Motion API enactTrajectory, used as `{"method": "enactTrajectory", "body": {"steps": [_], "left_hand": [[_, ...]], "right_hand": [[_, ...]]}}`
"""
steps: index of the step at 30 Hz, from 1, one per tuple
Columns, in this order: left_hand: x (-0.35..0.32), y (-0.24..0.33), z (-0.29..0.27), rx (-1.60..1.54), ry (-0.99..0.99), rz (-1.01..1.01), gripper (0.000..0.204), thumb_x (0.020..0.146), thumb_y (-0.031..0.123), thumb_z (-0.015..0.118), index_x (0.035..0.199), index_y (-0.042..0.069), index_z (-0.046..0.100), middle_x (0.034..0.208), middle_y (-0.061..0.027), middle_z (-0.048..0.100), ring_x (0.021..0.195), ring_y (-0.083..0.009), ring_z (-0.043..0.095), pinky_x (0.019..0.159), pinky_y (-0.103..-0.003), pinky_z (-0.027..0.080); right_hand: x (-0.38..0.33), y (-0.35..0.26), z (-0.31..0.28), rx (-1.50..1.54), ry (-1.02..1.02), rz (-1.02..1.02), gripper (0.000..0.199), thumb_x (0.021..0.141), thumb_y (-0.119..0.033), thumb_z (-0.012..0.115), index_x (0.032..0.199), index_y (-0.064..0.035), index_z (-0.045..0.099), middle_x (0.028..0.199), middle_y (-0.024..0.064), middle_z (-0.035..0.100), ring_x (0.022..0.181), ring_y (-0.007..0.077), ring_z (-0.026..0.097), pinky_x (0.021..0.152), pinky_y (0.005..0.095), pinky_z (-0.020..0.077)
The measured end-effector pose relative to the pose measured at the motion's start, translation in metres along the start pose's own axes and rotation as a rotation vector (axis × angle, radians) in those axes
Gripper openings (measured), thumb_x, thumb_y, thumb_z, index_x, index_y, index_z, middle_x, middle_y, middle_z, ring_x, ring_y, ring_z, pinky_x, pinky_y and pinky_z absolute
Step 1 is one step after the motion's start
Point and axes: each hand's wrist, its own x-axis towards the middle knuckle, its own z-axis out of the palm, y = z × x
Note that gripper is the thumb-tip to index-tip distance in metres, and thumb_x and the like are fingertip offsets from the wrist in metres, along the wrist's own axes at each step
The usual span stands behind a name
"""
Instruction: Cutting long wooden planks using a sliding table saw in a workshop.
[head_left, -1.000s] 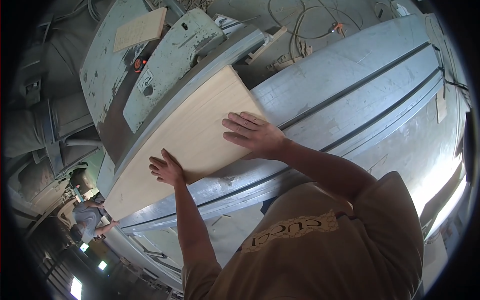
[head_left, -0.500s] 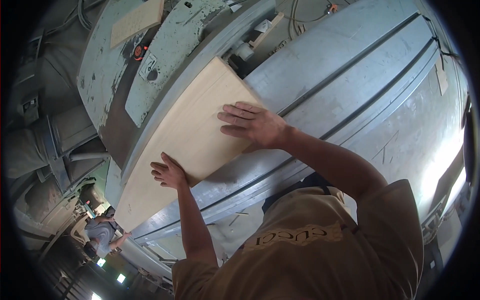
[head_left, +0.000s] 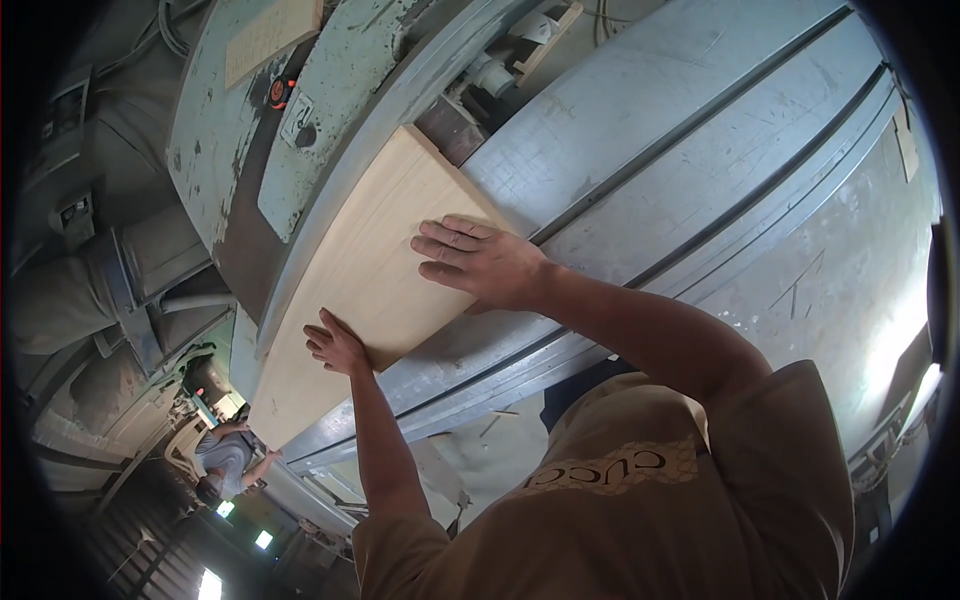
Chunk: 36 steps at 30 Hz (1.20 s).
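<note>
The right hand (head_left: 478, 262) lies palm down on the pale wooden board (head_left: 370, 290), fingers stretched out flat and together, pointing toward 9 o'clock; it presses on the board's top face rather than gripping it. Its forearm runs back toward 4 o'clock to a tan shirt sleeve (head_left: 760, 440). The left hand (head_left: 335, 345) sits at the board's near edge, toward 7 o'clock from the right hand, fingers spread open and tips touching the wood, with the thin forearm dropping straight toward 6 o'clock. Neither hand closes around anything.

The board rests flat on the grey metal tabletop (head_left: 700, 170) of a machine, its long side against a green-painted fence (head_left: 330, 130) that runs from 7 o'clock to 1 o'clock. Two straight grooves cross the tabletop beside the board. A second small wooden panel (head_left: 270, 35) lies on the machine housing at 11 o'clock. Far off at 8 o'clock another person (head_left: 225, 455) in grey bends over.
</note>
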Motion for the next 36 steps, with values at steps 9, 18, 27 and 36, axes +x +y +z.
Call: {"method": "enactTrajectory", "body": {"steps": [9, 18, 27, 36], "left_hand": [[-0.003, 0.007, -0.001, 0.003, -0.001, 0.003, 0.094, 0.106, 0.086, 0.037, 0.167, 0.015, 0.041, 0.166, -0.0196, 0.044, 0.153, -0.0429, 0.041, 0.120, -0.068, 0.033], [-0.006, 0.011, -0.007, 0.033, -0.047, -0.018, 0.096, 0.105, 0.087, 0.035, 0.170, 0.015, 0.037, 0.167, -0.0201, 0.044, 0.154, -0.0431, 0.041, 0.121, -0.068, 0.034], [-0.003, 0.011, -0.006, 0.010, -0.073, -0.036, 0.099, 0.106, 0.087, 0.035, 0.172, 0.014, 0.037, 0.172, -0.0194, 0.040, 0.159, -0.0417, 0.037, 0.124, -0.067, 0.031], [-0.003, 0.007, -0.008, 0.008, -0.083, -0.033, 0.097, 0.106, 0.086, 0.036, 0.171, 0.014, 0.039, 0.169, -0.0192, 0.042, 0.157, -0.0416, 0.039, 0.122, -0.067, 0.032]], "right_hand": [[-0.001, 0.002, -0.002, 0.002, -0.062, 0.023, 0.079, 0.078, -0.042, 0.091, 0.149, -0.0145, 0.067, 0.171, 0.0103, 0.049, 0.166, 0.0301, 0.036, 0.141, 0.0487, 0.0227], [-0.002, 0.003, 0.011, -0.011, 0.112, 0.005, 0.057, 0.085, -0.034, 0.080, 0.134, -0.0084, 0.069, 0.162, 0.0136, 0.055, 0.160, 0.0318, 0.041, 0.137, 0.0471, 0.0240], [0.001, 0.006, 0.008, 0.008, 0.125, -0.004, 0.053, 0.084, -0.032, 0.078, 0.129, -0.0065, 0.070, 0.156, 0.0148, 0.059, 0.156, 0.0323, 0.044, 0.135, 0.0473, 0.0262], [0.002, 0.003, 0.010, 0.049, 0.206, -0.004, 0.044, 0.087, -0.026, 0.072, 0.125, -0.0046, 0.072, 0.153, 0.0165, 0.061, 0.153, 0.0336, 0.049, 0.134, 0.0480, 0.0295]]}}
